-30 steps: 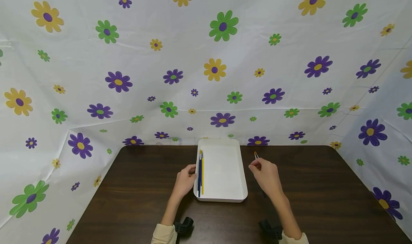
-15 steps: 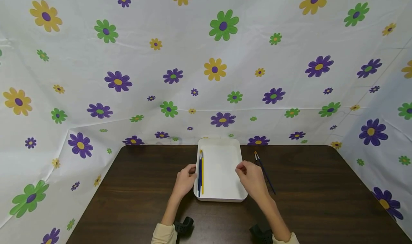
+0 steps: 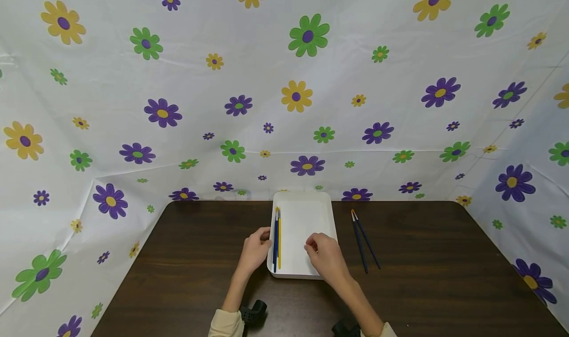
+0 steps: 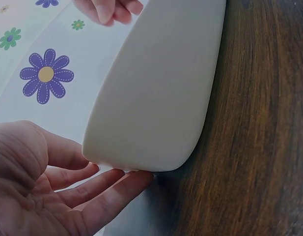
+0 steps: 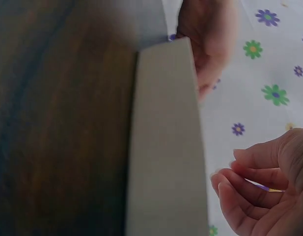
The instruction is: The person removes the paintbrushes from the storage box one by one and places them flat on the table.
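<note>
"Where are the hands?"

"The left hand (image 3: 255, 250) touches the left side of the white tray (image 3: 304, 213), fingers gently bent, thumb at the rim, without wrapping round it; the right hand (image 3: 328, 259) hovers over the tray's right half, fingers loosely curled, thumb close to the fingertips, with nothing visible in its hold."

"And the brushes?"

"A yellow paintbrush (image 3: 279, 245) and at least one blue paintbrush (image 3: 276, 238) lie inside the tray, lengthwise along its left wall; a pair of dark-handled paintbrushes (image 3: 359, 240) rests right of the tray on the brown table (image 3: 426, 263), bristle ends close together, handles spread; a flowered cloth (image 3: 338, 70) hangs behind the tray."
</note>
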{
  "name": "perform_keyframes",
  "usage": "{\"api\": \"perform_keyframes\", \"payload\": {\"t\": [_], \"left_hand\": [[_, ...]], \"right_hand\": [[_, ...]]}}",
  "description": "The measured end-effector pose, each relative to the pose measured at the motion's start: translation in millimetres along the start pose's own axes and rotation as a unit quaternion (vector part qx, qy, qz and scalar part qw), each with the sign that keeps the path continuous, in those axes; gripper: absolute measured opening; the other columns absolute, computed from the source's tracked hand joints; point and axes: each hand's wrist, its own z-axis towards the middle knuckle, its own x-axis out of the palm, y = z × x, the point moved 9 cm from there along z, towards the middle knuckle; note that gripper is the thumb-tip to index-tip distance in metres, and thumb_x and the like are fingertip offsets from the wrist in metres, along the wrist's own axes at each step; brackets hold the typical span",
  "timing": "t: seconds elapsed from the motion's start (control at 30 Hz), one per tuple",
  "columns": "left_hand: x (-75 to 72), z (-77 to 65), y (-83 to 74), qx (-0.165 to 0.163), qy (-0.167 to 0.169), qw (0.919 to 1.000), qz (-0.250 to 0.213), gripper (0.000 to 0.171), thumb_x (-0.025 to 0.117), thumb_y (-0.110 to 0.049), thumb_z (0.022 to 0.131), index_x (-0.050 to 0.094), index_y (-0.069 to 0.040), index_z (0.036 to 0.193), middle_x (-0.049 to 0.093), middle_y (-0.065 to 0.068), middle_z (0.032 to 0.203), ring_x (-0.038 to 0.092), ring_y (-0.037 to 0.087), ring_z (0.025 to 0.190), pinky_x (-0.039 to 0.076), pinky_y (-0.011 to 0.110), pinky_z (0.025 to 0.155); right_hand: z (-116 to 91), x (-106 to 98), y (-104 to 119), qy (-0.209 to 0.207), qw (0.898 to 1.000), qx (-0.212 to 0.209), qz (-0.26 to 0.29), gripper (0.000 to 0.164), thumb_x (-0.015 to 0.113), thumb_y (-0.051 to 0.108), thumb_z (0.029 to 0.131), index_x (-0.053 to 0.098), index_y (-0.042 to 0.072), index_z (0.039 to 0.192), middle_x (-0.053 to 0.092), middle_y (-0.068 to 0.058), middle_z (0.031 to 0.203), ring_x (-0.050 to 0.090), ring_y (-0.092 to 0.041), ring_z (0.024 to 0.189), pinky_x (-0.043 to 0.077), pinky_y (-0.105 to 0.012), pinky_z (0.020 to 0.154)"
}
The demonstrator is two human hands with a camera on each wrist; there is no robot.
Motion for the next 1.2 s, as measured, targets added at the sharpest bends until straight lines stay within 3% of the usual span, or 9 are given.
{"api": "perform_keyframes", "payload": {"t": [0.43, 1.2], "left_hand": [[-1.1, 0.8, -2.7, 0.004, -0.006, 1.0000, 0.000, 0.037, 0.060, 0.002, 0.095, 0.063, 0.011, 0.131, 0.071, 0.024, 0.115, 0.070, 0.036, 0.100, 0.057, 0.050, 0.084], [-0.8, 1.0, 0.2, 0.006, -0.009, 0.9999, 0.009, 0.037, 0.060, 0.002, 0.094, 0.064, 0.009, 0.130, 0.071, 0.024, 0.116, 0.070, 0.035, 0.100, 0.057, 0.051, 0.086]], "right_hand": [[-3.6, 32.3, 0.9, 0.032, 0.999, -0.007, -0.005, 0.017, 0.083, -0.002, 0.081, 0.067, 0.002, 0.079, 0.055, 0.003, 0.069, 0.049, -0.009, 0.064, 0.046, -0.026, 0.060], [-7.9, 53.8, -3.1, 0.065, 0.998, -0.006, 0.002, 0.017, 0.085, 0.004, 0.080, 0.069, 0.001, 0.081, 0.060, 0.000, 0.072, 0.052, -0.011, 0.066, 0.048, -0.028, 0.062]]}}
